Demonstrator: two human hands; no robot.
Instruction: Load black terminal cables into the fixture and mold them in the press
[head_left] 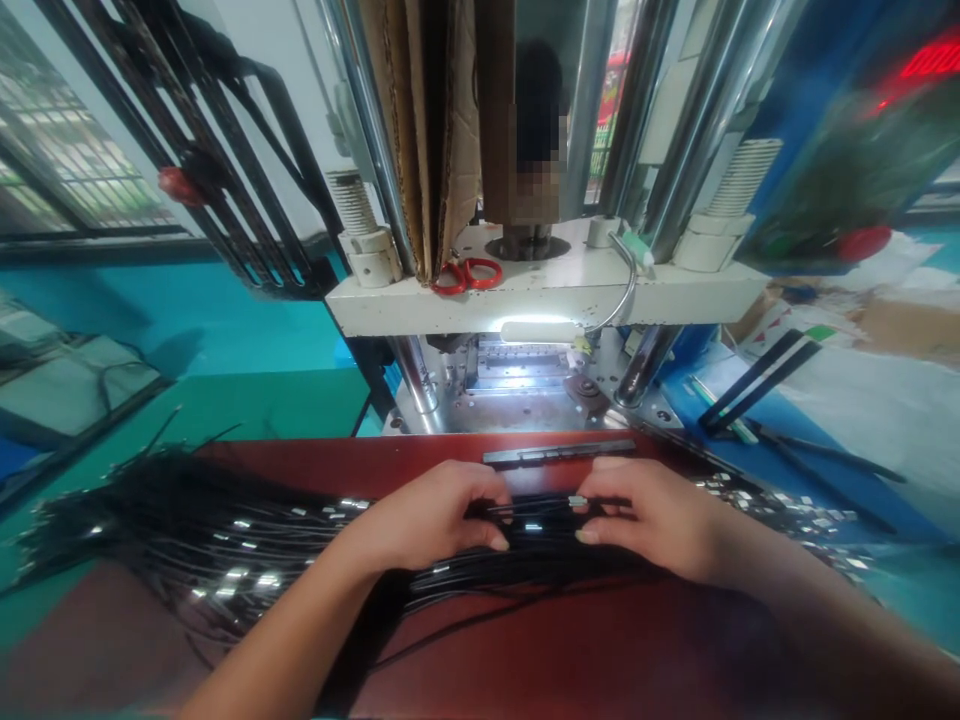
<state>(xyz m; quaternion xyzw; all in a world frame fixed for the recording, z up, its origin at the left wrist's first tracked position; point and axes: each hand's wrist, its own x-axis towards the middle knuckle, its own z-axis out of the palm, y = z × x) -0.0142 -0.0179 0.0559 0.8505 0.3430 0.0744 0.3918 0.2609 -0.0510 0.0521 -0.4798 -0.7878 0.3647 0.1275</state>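
Note:
Thin black cables [517, 570] with small shiny metal connectors lie in a thick bundle across the brown work surface [600, 650]. My left hand [435, 515] is closed on a black cable from the left, thumb and fingers curled toward each other. From the right, my right hand [660, 515] pinches a black cable near a metal connector [577, 501]. The two hands face each other with a short gap between them. Just behind the fingertips lies a narrow dark metal bar [559, 452] with notches. My palms hide part of the bundle.
Ahead stands a press machine [540, 300] with a lit metal bed [525, 405]. Red-handled scissors [469, 275] and cardboard [442, 130] rest on its plate. Cable ends [97, 520] spread left; more connectors [787, 510] lie right, near dark long-handled tools [825, 450].

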